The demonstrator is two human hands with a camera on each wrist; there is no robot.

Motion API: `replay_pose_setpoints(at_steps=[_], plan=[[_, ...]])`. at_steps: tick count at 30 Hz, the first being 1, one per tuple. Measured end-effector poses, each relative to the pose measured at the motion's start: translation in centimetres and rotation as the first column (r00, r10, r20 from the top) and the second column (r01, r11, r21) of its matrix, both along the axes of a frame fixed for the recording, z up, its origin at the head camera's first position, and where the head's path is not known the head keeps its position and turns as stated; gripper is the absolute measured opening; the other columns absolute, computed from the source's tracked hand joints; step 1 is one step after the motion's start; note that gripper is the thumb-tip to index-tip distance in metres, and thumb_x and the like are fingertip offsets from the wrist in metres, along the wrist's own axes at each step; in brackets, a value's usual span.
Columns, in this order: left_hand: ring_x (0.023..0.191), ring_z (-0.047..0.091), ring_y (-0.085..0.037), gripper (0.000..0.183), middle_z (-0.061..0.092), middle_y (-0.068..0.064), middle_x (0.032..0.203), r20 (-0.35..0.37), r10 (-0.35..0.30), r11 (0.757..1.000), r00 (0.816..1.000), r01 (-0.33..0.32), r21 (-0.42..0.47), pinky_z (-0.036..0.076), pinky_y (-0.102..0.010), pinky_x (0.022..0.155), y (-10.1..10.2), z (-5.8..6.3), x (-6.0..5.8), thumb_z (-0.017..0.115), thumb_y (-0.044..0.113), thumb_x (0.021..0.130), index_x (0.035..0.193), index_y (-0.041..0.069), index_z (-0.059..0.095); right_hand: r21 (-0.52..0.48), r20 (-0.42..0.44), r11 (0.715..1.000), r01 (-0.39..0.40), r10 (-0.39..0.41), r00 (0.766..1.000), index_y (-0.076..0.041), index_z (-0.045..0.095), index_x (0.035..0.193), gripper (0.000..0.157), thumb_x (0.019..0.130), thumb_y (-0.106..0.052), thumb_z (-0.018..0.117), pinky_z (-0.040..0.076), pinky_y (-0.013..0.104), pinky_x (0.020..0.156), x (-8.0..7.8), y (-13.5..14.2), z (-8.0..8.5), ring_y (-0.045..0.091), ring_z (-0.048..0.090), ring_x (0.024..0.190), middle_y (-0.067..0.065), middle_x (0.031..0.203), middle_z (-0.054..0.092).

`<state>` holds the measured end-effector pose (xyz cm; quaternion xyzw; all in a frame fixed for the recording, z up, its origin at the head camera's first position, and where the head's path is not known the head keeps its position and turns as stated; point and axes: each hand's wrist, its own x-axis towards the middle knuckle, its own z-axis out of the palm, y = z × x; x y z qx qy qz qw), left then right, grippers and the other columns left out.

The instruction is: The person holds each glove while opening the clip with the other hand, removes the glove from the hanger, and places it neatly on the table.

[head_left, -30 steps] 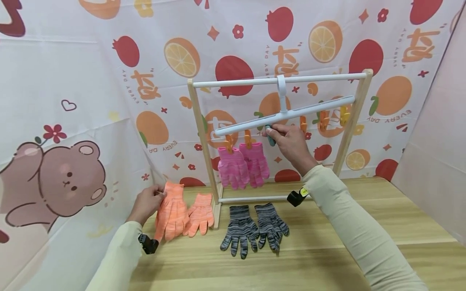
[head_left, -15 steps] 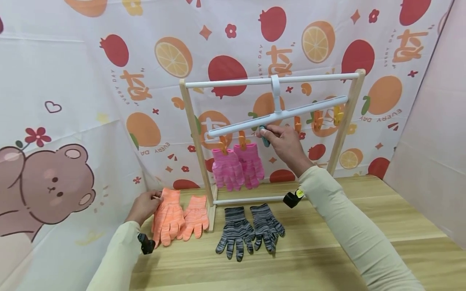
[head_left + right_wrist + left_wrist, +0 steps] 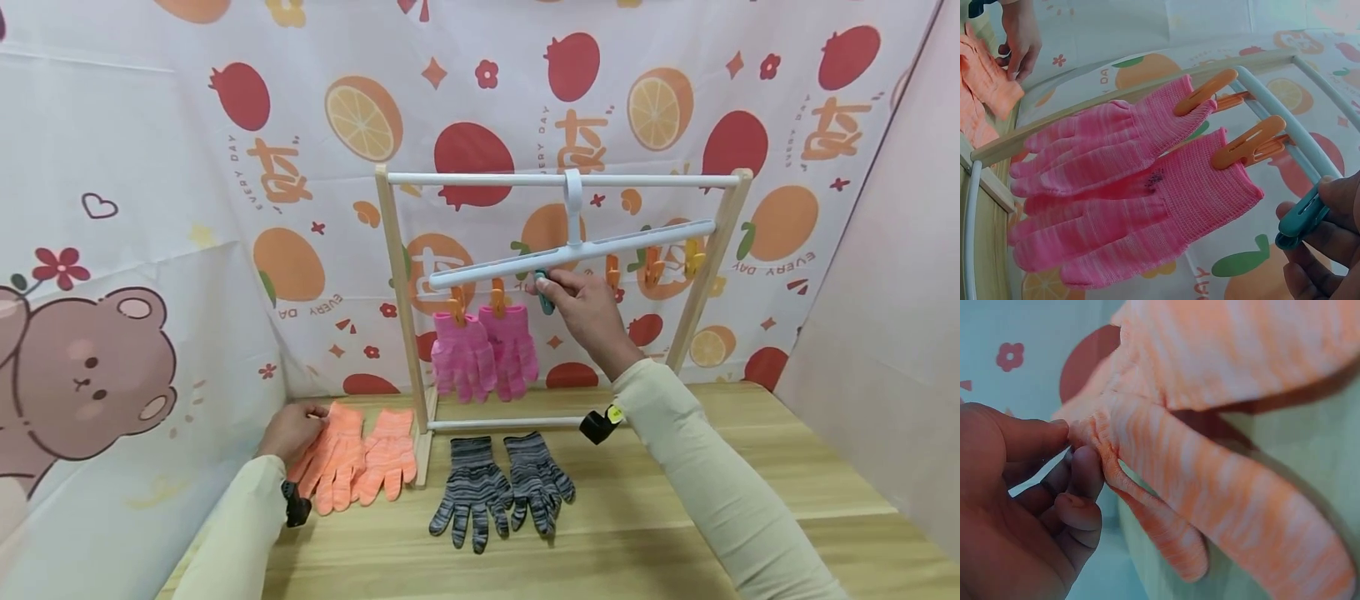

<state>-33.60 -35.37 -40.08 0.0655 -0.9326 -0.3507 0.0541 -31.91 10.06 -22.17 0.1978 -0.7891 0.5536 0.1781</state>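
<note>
My left hand (image 3: 291, 432) pinches the upper left edge of an orange glove (image 3: 335, 467) at the table's left; thumb and fingertips bunch its knit fabric (image 3: 1094, 431). Beside it lies a second orange glove (image 3: 390, 454). My right hand (image 3: 588, 308) grips a teal clothespin (image 3: 1302, 215) right under the bar of a white hanger (image 3: 630, 242). Left of that clothespin, two pink gloves (image 3: 463, 358) hang cuffs up from orange clothespins (image 3: 1250, 144). The hanger tilts down on the glove side.
A wooden rack (image 3: 408, 308) with a white top rod (image 3: 480, 179) carries the hanger. Orange and yellow clothespins (image 3: 693, 258) sit on the hanger's right half. Two grey striped gloves (image 3: 472, 492) lie before the rack. Printed cloth (image 3: 300, 50) walls the back and sides.
My left hand has lowered the orange glove toward the table, and it now overlaps the second orange glove less. My right hand stays on the teal clothespin; the head view shifts slightly.
</note>
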Motion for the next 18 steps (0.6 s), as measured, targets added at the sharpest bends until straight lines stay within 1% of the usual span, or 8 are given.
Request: replay_pose_setpoints(at_steps=[4,5,9,13,16,18], plan=[[0.091,0.056,-0.035,0.03,0.063,-0.027,0.114,0.049,0.036,0.999,0.998,-0.036,-0.001,0.047,-0.037,0.07,-0.3,-0.7,0.0,0.052,0.005,0.095,0.117,-0.011,0.065,-0.006,-0.007,1.0,-0.005,0.005,1.0,-0.01,0.069,0.132,0.037,0.102,-0.031,0.065,0.048,0.045,0.099,0.0,-0.1,-0.1,0.02,0.061,0.115,0.007,0.118,0.074],[0.091,0.056,-0.035,0.03,0.063,-0.027,0.114,0.056,0.04,0.999,0.998,-0.039,-0.007,0.047,-0.038,0.07,-0.5,-0.8,0.0,0.052,0.006,0.096,0.117,-0.011,0.065,-0.003,-0.012,1.0,-0.006,0.006,1.0,-0.011,0.07,0.131,0.036,0.102,-0.031,0.065,0.048,0.046,0.099,0.0,-0.1,-0.1,0.02,0.061,0.115,0.008,0.118,0.074],[0.087,0.058,-0.033,0.028,0.066,-0.024,0.108,0.068,0.047,0.996,0.997,-0.041,-0.079,0.049,-0.041,0.071,-1.0,-1.1,0.4,0.055,0.012,0.097,0.112,-0.008,0.067,0.03,-0.033,1.0,-0.001,0.002,0.999,-0.011,0.071,0.129,0.036,0.101,-0.033,0.065,0.048,0.047,0.1,-0.1,-0.3,-0.1,0.02,0.061,0.115,0.007,0.121,0.073],[0.087,0.061,-0.033,0.028,0.068,-0.022,0.106,0.05,0.029,0.99,0.998,-0.022,-0.14,0.05,-0.048,0.075,-0.8,-1.0,0.8,0.055,0.016,0.099,0.109,-0.006,0.068,0.065,-0.039,0.998,0.002,0.001,0.999,-0.009,0.07,0.13,0.038,0.102,-0.033,0.064,0.05,0.047,0.094,-0.1,-0.3,-0.1,0.025,0.062,0.108,0.008,0.119,0.073],[0.089,0.063,-0.032,0.029,0.068,-0.021,0.107,0.019,0.019,0.988,1.0,-0.016,-0.156,0.051,-0.05,0.078,-0.1,-0.8,1.0,0.052,0.017,0.101,0.111,-0.005,0.068,0.081,-0.032,0.997,0.004,-0.001,0.999,-0.009,0.068,0.132,0.038,0.102,-0.033,0.063,0.051,0.045,0.089,-0.3,-0.3,-0.2,0.028,0.063,0.104,0.009,0.117,0.072],[0.087,0.062,-0.031,0.029,0.068,-0.02,0.105,-0.005,0.018,0.988,1.0,-0.019,-0.154,0.05,-0.05,0.077,0.6,-0.5,1.3,0.051,0.017,0.101,0.111,-0.005,0.068,0.088,-0.028,0.996,0.001,0.002,1.0,-0.008,0.068,0.132,0.038,0.103,-0.032,0.063,0.051,0.045,0.089,-0.4,-0.3,-0.3,0.029,0.064,0.104,0.01,0.117,0.071]])
